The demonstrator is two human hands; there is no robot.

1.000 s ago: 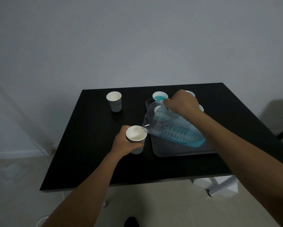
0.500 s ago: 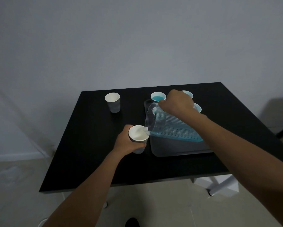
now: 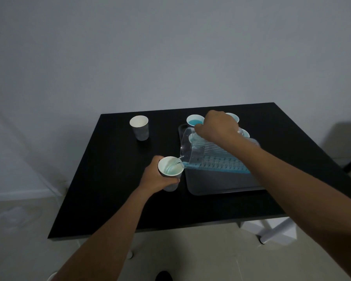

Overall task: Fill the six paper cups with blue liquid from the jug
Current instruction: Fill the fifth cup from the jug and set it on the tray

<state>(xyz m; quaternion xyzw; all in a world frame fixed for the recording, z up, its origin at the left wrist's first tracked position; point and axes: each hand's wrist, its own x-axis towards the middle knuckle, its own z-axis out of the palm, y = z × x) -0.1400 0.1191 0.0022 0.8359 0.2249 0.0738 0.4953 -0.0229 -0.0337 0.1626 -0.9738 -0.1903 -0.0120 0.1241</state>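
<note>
- A clear ribbed plastic jug (image 3: 215,157) is held tipped almost on its side above the grey tray (image 3: 221,185), its spout resting at the rim of a white paper cup (image 3: 170,171).
- The jug is gripped from above by the right hand (image 3: 217,128), whose fingers are curled shut on its upper edge or handle; the handle itself is hidden by the hand.
- The cup being filled is wrapped around its side wall by the left hand (image 3: 157,177), just left of the tray and over the black counter (image 3: 109,179); whether its base rests on the counter cannot be told.
- Blue liquid (image 3: 219,169) is seen pooled along the jug's lower side, and a thin stream is being let into the cup, where a pale blue pool already shows.
- The jug is judged stiff and moderately heavy, with weight that shifts as the liquid moves; a firm hold at the handle is called for.
- The paper cup is judged light and thin-walled, easily crushed or tipped; it is best taken low on the wall with gentle pressure.
- Further cups are seen at the back of the tray: one with blue liquid (image 3: 194,120) in plain view, others partly hidden behind the right hand.
- One empty cup (image 3: 139,127) stands apart at the back left of the counter, not yet filled.
</note>
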